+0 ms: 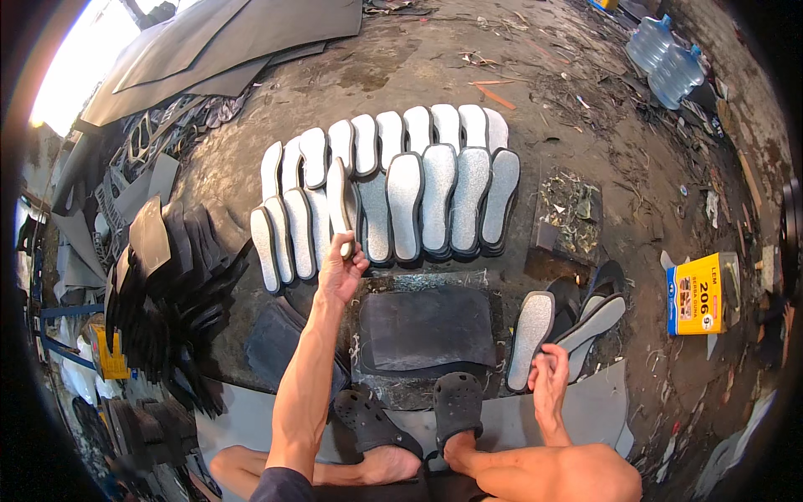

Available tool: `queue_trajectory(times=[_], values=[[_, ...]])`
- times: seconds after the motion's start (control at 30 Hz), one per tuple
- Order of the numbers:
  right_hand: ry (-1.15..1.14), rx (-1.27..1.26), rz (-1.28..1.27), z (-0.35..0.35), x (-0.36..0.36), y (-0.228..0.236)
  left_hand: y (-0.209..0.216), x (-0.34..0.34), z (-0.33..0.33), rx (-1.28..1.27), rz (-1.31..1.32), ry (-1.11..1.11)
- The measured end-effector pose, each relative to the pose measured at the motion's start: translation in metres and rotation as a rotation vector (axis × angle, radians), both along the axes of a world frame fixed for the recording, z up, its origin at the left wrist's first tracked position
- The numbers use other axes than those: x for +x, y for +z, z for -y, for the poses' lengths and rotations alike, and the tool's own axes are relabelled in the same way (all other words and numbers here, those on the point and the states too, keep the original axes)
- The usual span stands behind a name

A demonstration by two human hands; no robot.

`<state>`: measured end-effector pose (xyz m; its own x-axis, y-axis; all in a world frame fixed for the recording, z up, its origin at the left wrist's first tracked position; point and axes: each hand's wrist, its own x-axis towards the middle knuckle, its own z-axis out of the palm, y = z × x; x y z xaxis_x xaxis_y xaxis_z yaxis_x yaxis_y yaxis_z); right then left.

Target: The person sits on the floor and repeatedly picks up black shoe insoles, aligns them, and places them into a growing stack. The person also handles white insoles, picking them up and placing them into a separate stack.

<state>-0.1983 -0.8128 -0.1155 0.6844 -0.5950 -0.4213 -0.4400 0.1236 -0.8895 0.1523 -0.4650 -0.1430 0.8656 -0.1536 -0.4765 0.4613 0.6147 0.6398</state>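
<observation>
My left hand (343,272) is closed on the near end of a pale-topped shoe sole (337,197), held over the double row of soles. In that layout, several stacks of speckled white-and-grey soles (405,205) with dark edges lie side by side. At the right, my right hand (549,381) has its fingers curled at the near end of a slanted grey shoe sole (592,325). Another pale sole (531,335) lies just left of those fingers. Beneath and behind them are dark soles (604,280). A dark, flat slab (428,329) sits on a block between my arms.
Dark cut sole pieces (188,268) are heaped at the left, below large grey sheets (226,50). A yellow tin (703,293) stands at the right, near a debris-covered block (569,209). Clear water jugs (673,71) are at the far right. My feet wear black clogs (458,406).
</observation>
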Motion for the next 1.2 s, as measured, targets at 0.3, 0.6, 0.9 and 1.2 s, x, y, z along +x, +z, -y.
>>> queue_trajectory(times=[0.3, 0.6, 0.9, 1.2], values=[[0.912, -0.704, 0.542, -0.053, 0.254, 0.041, 0.033, 0.009, 0.007, 1.448, 0.178, -0.069], [1.120, -1.077, 0.441, -0.153, 0.507, -0.009, 0.031, 0.019, 0.011, 1.501, 0.141, 0.078], [1.248, -1.103, 0.616, -0.167, 0.549, -0.056, 0.021, 0.012, 0.016, 1.421, 0.127, 0.060], [1.257, -1.433, 0.681, -0.164, 0.531, -0.052, 0.083, 0.041, 0.006, 0.890, 0.374, 0.492]])
